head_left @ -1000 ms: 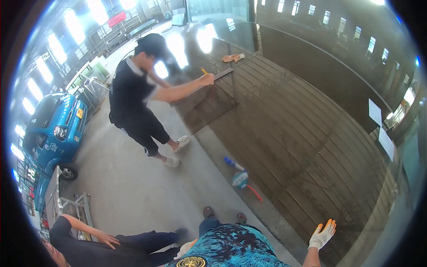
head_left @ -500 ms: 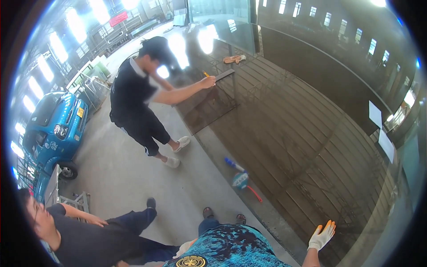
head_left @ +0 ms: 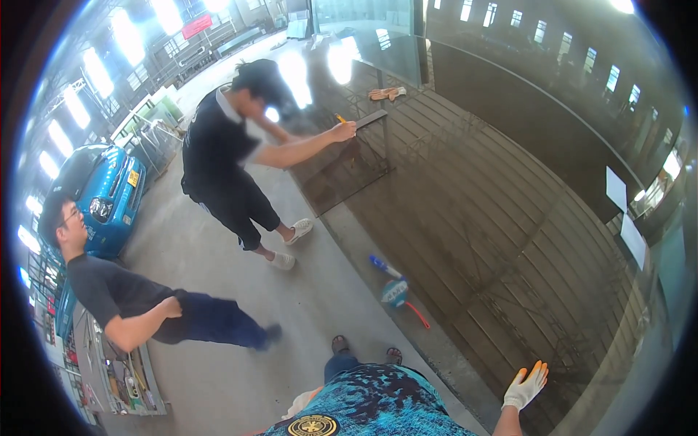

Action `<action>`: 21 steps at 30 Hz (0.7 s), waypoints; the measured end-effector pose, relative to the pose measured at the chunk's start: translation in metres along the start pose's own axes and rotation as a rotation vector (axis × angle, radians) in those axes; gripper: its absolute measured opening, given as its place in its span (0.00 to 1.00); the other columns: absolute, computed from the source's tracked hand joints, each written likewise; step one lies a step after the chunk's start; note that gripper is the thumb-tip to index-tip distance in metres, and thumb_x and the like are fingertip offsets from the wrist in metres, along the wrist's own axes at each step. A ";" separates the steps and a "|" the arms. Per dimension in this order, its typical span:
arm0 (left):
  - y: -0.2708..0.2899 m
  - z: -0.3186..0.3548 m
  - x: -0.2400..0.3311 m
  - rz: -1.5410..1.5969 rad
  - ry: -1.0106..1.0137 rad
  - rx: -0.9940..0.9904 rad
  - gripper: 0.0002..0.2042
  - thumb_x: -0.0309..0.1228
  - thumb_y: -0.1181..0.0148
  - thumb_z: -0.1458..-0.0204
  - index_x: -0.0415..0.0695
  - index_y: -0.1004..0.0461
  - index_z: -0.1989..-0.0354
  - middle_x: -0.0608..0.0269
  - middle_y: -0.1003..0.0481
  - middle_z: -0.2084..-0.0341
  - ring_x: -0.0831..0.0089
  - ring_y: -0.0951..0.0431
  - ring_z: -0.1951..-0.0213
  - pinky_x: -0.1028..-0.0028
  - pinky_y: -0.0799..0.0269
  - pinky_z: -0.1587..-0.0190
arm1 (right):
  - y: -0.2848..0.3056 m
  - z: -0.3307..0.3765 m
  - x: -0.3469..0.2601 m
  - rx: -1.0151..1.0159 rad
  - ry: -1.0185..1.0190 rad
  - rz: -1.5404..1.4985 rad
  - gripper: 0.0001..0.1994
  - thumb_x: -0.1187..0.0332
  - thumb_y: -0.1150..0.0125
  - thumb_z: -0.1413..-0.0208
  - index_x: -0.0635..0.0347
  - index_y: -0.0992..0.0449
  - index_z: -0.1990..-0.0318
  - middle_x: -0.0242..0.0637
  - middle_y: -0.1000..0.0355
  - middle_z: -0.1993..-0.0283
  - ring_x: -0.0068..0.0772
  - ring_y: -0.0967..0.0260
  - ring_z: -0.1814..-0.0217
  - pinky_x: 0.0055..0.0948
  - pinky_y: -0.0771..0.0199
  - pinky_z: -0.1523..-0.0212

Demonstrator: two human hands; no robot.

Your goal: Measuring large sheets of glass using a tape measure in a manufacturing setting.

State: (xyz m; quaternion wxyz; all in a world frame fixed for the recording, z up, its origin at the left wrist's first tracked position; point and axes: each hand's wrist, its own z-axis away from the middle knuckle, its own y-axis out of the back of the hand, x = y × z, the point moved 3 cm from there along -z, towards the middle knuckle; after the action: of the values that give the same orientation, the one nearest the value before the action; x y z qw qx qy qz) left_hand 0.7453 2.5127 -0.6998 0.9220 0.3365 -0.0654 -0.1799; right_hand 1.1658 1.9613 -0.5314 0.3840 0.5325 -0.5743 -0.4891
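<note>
My right hand (head_left: pixel 525 385), in a white work glove with orange fingertips, lies spread on the near right part of a large dark glass sheet (head_left: pixel 465 218). It holds nothing. By my left hip, my left hand (head_left: pixel 302 402) shows only as a bit of pale glove; its fingers are hidden behind my blue and black patterned shirt. Along the sheet's near-left edge lie a blue marker-like tool (head_left: pixel 387 267) and a rounded teal and white thing (head_left: pixel 395 292) with a red strap (head_left: pixel 417 315). Both are apart from my hands.
Across the glass, a co-worker (head_left: pixel 233 145) leans over, holding a yellow tool (head_left: pixel 341 118) at a dark straight bar (head_left: pixel 367 123). Orange gloves (head_left: pixel 387 94) lie beyond. Another person (head_left: pixel 138 298) is at the left, near a blue vehicle (head_left: pixel 109 192) and a tool cart (head_left: pixel 123 370).
The person at the left has moved away from me, further up the view, uncovering the tool cart. The leaning co-worker's hand has shifted slightly. My right hand has stayed in place.
</note>
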 end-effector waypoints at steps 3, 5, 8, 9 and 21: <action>0.000 0.015 0.004 0.039 0.078 0.008 0.20 0.53 0.45 0.45 0.54 0.17 0.55 0.57 0.20 0.53 0.56 0.25 0.45 0.52 0.44 0.36 | 0.001 0.000 -0.001 0.004 0.006 0.002 0.27 0.63 0.46 0.37 0.63 0.36 0.32 0.50 0.42 0.26 0.53 0.48 0.24 0.50 0.53 0.24; 0.001 0.026 0.008 0.066 0.131 0.013 0.20 0.53 0.44 0.45 0.55 0.17 0.55 0.58 0.20 0.52 0.56 0.25 0.44 0.52 0.45 0.35 | 0.002 0.000 -0.001 0.003 0.000 0.002 0.27 0.63 0.45 0.37 0.63 0.36 0.32 0.50 0.42 0.26 0.53 0.48 0.24 0.50 0.53 0.24; 0.008 0.044 0.017 0.106 0.209 0.022 0.20 0.53 0.44 0.46 0.55 0.17 0.54 0.58 0.20 0.51 0.56 0.26 0.43 0.51 0.47 0.34 | 0.002 0.000 0.000 0.000 -0.003 0.004 0.27 0.64 0.45 0.37 0.62 0.36 0.32 0.50 0.43 0.26 0.53 0.48 0.24 0.50 0.53 0.24; 0.012 0.050 0.021 0.119 0.235 0.025 0.20 0.53 0.44 0.46 0.56 0.17 0.54 0.59 0.20 0.51 0.56 0.26 0.43 0.51 0.48 0.33 | 0.001 0.000 0.000 -0.001 -0.003 0.005 0.27 0.64 0.45 0.37 0.62 0.36 0.32 0.50 0.43 0.26 0.53 0.48 0.24 0.50 0.53 0.24; 0.056 0.101 0.053 0.254 0.518 0.014 0.23 0.57 0.44 0.46 0.59 0.18 0.48 0.60 0.22 0.46 0.59 0.29 0.38 0.56 0.48 0.31 | -0.004 0.000 0.005 0.000 0.005 0.013 0.27 0.63 0.45 0.37 0.62 0.37 0.32 0.49 0.43 0.26 0.53 0.49 0.23 0.49 0.54 0.24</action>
State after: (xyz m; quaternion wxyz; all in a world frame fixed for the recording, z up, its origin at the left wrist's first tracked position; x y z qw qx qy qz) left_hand 0.7856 2.4723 -0.5865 0.9208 0.3667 0.1296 0.0295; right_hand 1.1664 1.9563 -0.5353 0.3886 0.5299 -0.5769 -0.4852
